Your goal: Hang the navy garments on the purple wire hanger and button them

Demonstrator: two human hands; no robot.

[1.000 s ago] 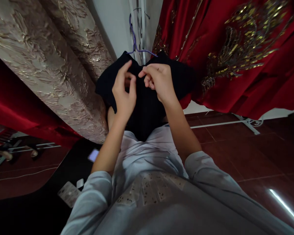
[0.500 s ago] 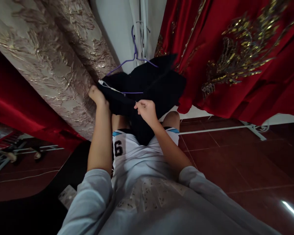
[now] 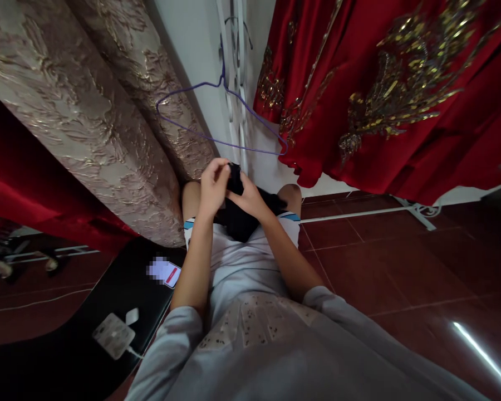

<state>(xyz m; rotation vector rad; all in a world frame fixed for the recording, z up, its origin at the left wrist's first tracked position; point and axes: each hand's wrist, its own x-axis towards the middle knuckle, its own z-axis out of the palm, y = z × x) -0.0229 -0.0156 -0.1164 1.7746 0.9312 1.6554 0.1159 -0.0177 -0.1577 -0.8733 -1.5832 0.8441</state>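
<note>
Both my hands hold a black garment [image 3: 239,220] bunched low in front of my white shorts. My left hand [image 3: 213,186] pinches its top edge with curled fingers. My right hand [image 3: 249,197] grips the cloth just beside it, fingers closed. Above them a purple wire hanger [image 3: 217,120] hangs bare from a white rack [image 3: 239,67] against the wall, with nothing on it.
Gold brocade fabric [image 3: 87,111] hangs at left, red embroidered dresses [image 3: 392,94] at right. A black table [image 3: 87,317] at lower left carries a phone [image 3: 165,273] and a white charger [image 3: 113,335]. Dark red tiled floor [image 3: 401,267] lies to the right.
The black garment has come off the purple hanger, which now hangs bare. Both hands have dropped and drawn together, bunching the cloth near my shorts.
</note>
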